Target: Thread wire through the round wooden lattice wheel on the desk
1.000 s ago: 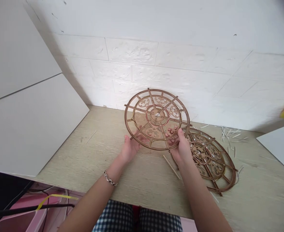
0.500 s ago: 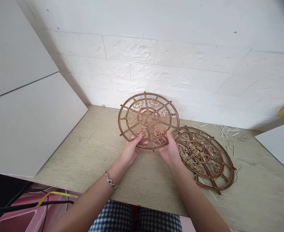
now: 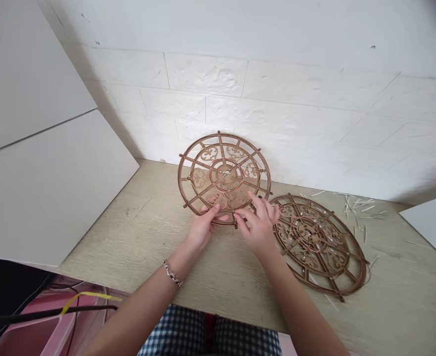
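Observation:
A round brown openwork wheel (image 3: 223,173) with spokes and curled cut-outs is held tilted above the wooden desk (image 3: 158,247), near the white wall. My left hand (image 3: 203,228) grips its lower rim, thumb on top. My right hand (image 3: 259,225) is at the wheel's lower right edge, fingers spread and touching the rim. A second, similar wheel (image 3: 319,244) lies flat on the desk to the right of my right hand.
Thin wooden sticks (image 3: 357,205) lie scattered at the back right of the desk. White panels (image 3: 43,163) lean at the left, and another white panel (image 3: 431,225) sits at the right. A pink bin with cables (image 3: 43,321) is below the desk's front edge.
The held wheel moved left and tipped more upright. My right hand shifted from gripping the rim to spread fingers at its lower edge. The flat wheel stayed put.

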The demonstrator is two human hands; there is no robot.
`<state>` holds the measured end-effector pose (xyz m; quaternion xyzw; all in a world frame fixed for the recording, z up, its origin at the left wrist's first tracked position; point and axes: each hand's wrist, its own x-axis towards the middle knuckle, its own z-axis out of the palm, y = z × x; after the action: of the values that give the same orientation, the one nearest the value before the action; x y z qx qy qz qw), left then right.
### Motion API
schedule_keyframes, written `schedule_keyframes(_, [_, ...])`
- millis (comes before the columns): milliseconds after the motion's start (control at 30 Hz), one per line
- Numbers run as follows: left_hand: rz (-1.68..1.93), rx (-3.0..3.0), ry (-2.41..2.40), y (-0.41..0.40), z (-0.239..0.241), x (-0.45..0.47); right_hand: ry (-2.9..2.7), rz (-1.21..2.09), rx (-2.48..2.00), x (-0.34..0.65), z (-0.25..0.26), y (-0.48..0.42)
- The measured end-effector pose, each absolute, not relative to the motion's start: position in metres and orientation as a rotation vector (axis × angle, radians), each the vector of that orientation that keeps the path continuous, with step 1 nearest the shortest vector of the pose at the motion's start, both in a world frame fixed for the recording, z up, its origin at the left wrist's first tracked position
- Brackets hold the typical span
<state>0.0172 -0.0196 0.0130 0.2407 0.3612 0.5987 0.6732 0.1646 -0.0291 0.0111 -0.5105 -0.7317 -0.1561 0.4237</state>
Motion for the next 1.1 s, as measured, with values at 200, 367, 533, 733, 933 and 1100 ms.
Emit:
schedule_keyframes(200, [1.363, 0.557, 0.874, -0.018, 0.007, 0.019, -1.866, -0.312, -1.351, 0.166, 0.003, -0.025])
schedule_keyframes(367, [1.35, 0.597, 0.859, -0.018, 0.004, 0.02, -1.876, -0.312, -1.378, 0.166, 0.004, -0.026])
schedule_keyframes(533, [1.359, 0.591, 0.807, -0.019, 0.006, 0.018, -1.932, -0.358, -1.367, 0.166, 0.009, -0.027])
schedule_keyframes(733, [1.286, 0.583, 0.772, -0.019, 0.007, 0.017, -2.137, -0.321, -1.291, 0.181, 0.021, -0.024])
schedule_keyframes(933, [1.272, 0.55, 0.749, -0.019, 0.003, 0.021, -2.09, -0.198, -1.373, 0.181, 0.022, -0.023])
schedule_keyframes(1100, [1.306, 0.497, 0.739, -0.017, 0.002, 0.019, -2.029, -0.204, -1.432, 0.169, 0.023, -0.026])
